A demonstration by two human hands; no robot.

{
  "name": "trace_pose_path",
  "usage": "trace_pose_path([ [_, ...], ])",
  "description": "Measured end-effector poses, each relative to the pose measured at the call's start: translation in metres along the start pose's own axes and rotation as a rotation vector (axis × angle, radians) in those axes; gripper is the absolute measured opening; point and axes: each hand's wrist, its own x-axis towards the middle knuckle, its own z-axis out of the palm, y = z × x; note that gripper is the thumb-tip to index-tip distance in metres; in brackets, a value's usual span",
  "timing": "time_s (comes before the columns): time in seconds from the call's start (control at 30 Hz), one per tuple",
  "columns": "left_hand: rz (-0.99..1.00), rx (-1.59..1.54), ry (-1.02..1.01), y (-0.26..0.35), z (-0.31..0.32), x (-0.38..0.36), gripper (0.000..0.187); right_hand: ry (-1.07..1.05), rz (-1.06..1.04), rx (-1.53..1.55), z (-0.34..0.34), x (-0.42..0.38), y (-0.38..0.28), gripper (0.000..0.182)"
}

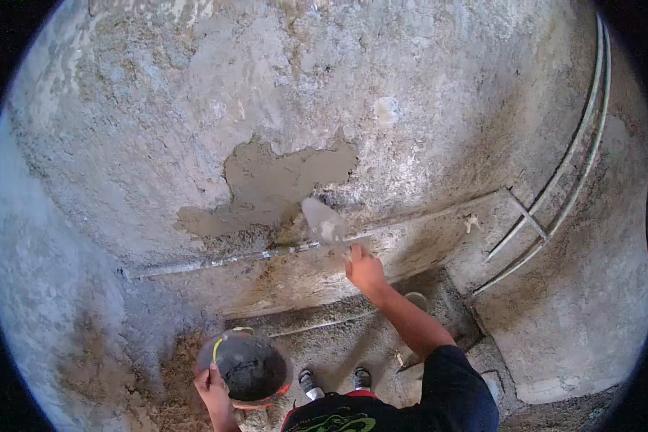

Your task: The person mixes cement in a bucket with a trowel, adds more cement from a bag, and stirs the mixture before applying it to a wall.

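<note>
Trowel [322, 220] is at the wall [439, 86], just beside the near right edge of the damp mortar patch [277, 180]. Long axis runs diagonal: handle end near right, blade tip far left. Blade is flat, grey, smeared, tapering to a rounded tip; slight blur, can't tell if it touches the wall. Right hand [365, 268] has its fingers wrapped round the handle. Left hand [213, 387] has fingers curled on the left rim of the bucket [266, 401], by its yellow handle. Bucket: round, orange-red, dark wet mix [254, 371] inside. Patch: smooth-ish, brown-grey, ragged outline. Wall: rough, pitted, pale grey. Two thin pipes [576, 158] curve down at right.
</note>
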Motion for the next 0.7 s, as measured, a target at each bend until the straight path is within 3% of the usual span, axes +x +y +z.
trace_pose_path([
  [0.03,0.011,-0.01,0.001,0.003,0.003,0.001,0.038,0.013,-0.007,-0.001,-0.008,0.008,-0.003,0.036],
  [0.1,-0.008,0.003,-0.114,0.01,0.007,-0.007,0.041,0.287,-0.037,0.084,-0.021,0.022,-0.012,0.036],
  [0.27,-0.036,-0.004,-0.084,0.015,0.031,-0.023,0.044,0.318,0.171,0.209,-0.028,0.107,-0.026,0.041],
  [0.4,-0.081,-0.041,-0.093,0.008,0.035,-0.027,0.042,0.317,0.293,0.26,0.013,0.088,-0.009,0.047],
  [0.47,-0.128,-0.064,-0.068,0.007,0.037,-0.036,0.041,0.221,0.476,0.308,0.038,0.05,0.0,0.045],
  [0.53,-0.079,-0.037,-0.165,0.011,0.038,-0.037,0.042,0.334,0.362,0.284,0.074,-0.022,0.022,0.045],
  [0.57,-0.075,-0.045,-0.169,0.012,0.042,-0.038,0.042,0.097,0.642,0.399,0.056,-0.057,0.016,0.044],
  [0.63,-0.088,-0.019,-0.118,0.017,0.047,-0.044,0.045,0.059,0.724,0.381,0.055,-0.15,0.027,0.049],
  [0.67,-0.084,-0.026,-0.11,0.016,0.048,-0.043,0.045,0.049,0.54,0.16,0.092,-0.218,0.064,0.049],
  [0.7,-0.095,-0.03,-0.116,0.014,0.047,-0.043,0.045,-0.164,0.326,-0.022,0.063,-0.258,0.068,0.043],
])
